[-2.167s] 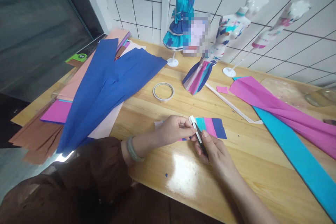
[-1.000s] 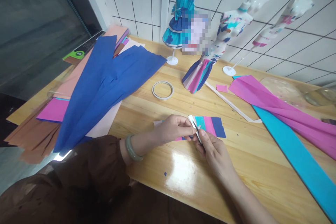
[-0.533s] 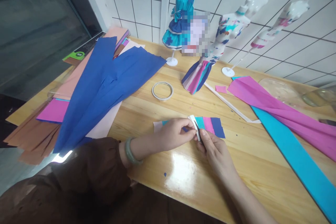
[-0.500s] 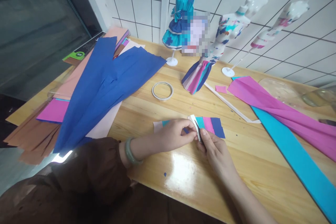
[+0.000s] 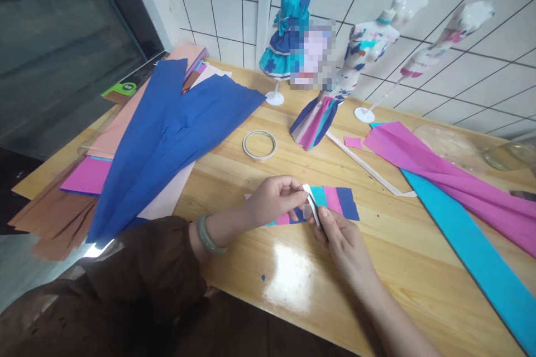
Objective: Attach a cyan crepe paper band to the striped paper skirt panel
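My left hand (image 5: pixel 274 199), with a pale green bangle (image 5: pixel 207 236) at the wrist, is closed in a pinch at the upper end of a narrow white strip (image 5: pixel 309 194). My right hand (image 5: pixel 341 234) is closed round a slim dark tool (image 5: pixel 316 209), whose thin tip lies along the strip; its kind is mostly hidden by the fingers. Beneath both hands, a striped crepe paper piece (image 5: pixel 332 201) in teal, pink and dark blue lies flat on the table. My left hand covers part of its left half.
A roll of tape (image 5: pixel 259 145) lies ahead. Dressed mini mannequins (image 5: pixel 285 33) stand along the tiled wall. Blue crepe paper (image 5: pixel 167 134) spreads at left; pink (image 5: pixel 444 167) and turquoise sheets (image 5: pixel 469 251) cross at right. A long white strip (image 5: pixel 368 167) rests near them.
My left hand has shifted slightly up and left, showing more of the striped piece below it. My right hand stays nearly in place with the dark tool.
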The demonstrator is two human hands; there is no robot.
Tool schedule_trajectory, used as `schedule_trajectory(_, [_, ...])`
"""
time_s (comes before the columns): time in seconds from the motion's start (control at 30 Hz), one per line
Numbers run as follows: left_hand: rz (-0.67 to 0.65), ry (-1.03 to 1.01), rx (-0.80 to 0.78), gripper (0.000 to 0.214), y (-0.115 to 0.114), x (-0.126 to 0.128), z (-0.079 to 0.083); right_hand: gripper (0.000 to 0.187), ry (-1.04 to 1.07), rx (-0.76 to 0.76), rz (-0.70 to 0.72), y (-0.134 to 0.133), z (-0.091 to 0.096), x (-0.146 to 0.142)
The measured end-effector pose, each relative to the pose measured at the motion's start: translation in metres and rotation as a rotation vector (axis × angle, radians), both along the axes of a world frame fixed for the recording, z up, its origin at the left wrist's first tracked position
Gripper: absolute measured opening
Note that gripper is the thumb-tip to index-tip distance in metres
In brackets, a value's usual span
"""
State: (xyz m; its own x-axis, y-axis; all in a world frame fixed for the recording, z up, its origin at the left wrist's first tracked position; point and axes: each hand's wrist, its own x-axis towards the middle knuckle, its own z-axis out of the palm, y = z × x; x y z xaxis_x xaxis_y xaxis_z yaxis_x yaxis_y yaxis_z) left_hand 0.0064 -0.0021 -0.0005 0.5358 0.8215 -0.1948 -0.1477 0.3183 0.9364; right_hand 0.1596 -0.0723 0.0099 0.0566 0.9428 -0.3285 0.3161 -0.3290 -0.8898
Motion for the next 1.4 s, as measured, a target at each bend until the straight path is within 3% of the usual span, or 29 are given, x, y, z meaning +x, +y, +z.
schedule_trajectory(0.63, [0.024, 0.015, -0.116, 0.018, 0.002, 0.000, 0.004, 0.050, 0.008, -0.026, 0.105, 0.002, 0.006, 0.004])
schedule_trajectory(0.9, [0.101, -0.046, -0.155, 0.011, 0.011, -0.004, 0.001, 0.059, 0.144, -0.137, 0.048, 0.001, 0.004, 0.011])
schedule_trajectory(1.17, [0.131, -0.084, -0.237, 0.012, 0.013, -0.006, 0.006, 0.045, 0.137, 0.054, -0.217, 0.006, -0.002, 0.027])
schedule_trajectory(1.4, [0.009, -0.128, -0.243, 0.016, 0.007, -0.005, -0.001, 0.034, 0.002, 0.157, -0.117, 0.006, 0.002, 0.018])
